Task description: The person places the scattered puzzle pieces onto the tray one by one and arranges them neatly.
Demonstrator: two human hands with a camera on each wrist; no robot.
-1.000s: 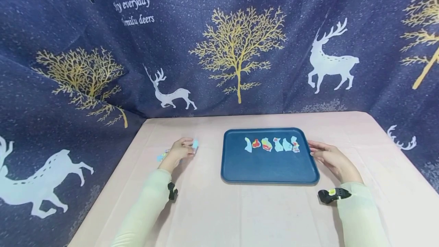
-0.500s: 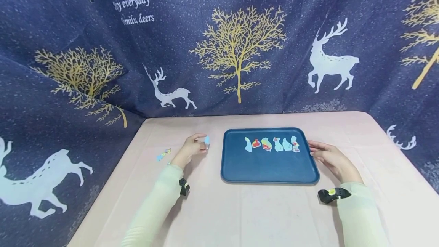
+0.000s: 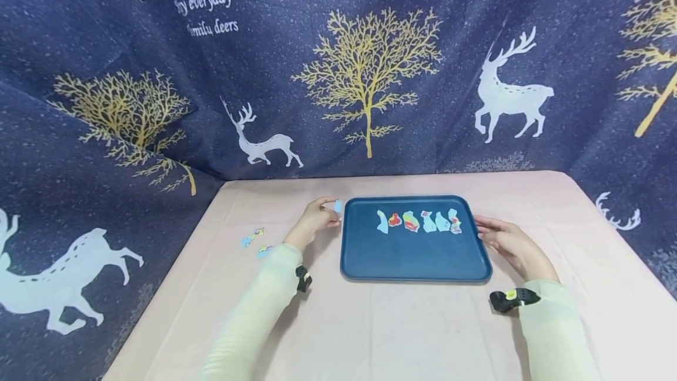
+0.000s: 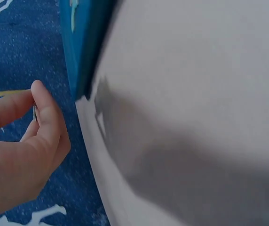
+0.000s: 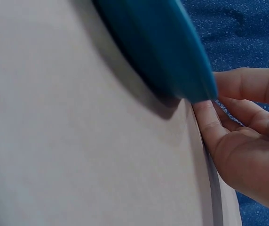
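Observation:
My left hand pinches a small pale-blue piece of paper between thumb and fingers, just beside the tray's left edge. In the left wrist view only a thin edge of that piece shows between the fingers. The dark blue tray lies on the table, bearing a row of irregular printed paper pieces, some pale blue, some red and yellow. At the tray's right rim rests my right hand, fingers fairly straight. Its thumb and fingers touch the rim in the right wrist view.
Two more printed paper pieces, one farther off and one nearer, lie on the pink-covered table at the left. A dark blue curtain with deer and trees hangs behind the table.
My left hand has carried the pale-blue piece rightward to the tray's left edge. Paper pieces formerly behind that hand and arm now show on the table. The right hand and tray have stayed put.

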